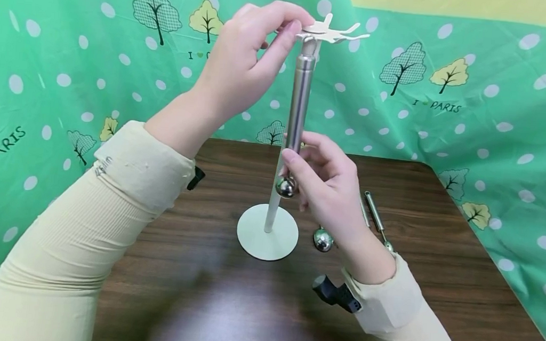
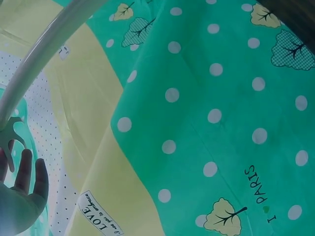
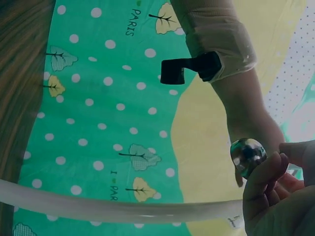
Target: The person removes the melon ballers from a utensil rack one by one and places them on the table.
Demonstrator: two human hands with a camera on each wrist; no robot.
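Observation:
My left hand (image 1: 243,56) pinches the edge of the white hook rack (image 1: 332,34) on top of a stand. My right hand (image 1: 327,183) grips a steel scoop (image 1: 300,98) low on its thick handle, the round bowl hanging downward. The scoop stands almost upright before the stand's pole (image 1: 272,213), with its top end right at a rack hook. In the right wrist view, the shiny bowl (image 3: 248,157) shows beside curled fingers. A few left fingers (image 2: 39,182) appear under the rack in the left wrist view.
The stand's round white base (image 1: 267,247) rests on the dark wooden table (image 1: 186,292). Behind my right hand lie another round-bowled utensil (image 1: 322,240) and a thin-handled one (image 1: 374,213). Green dotted cloth (image 1: 94,60) surrounds the table's back and sides.

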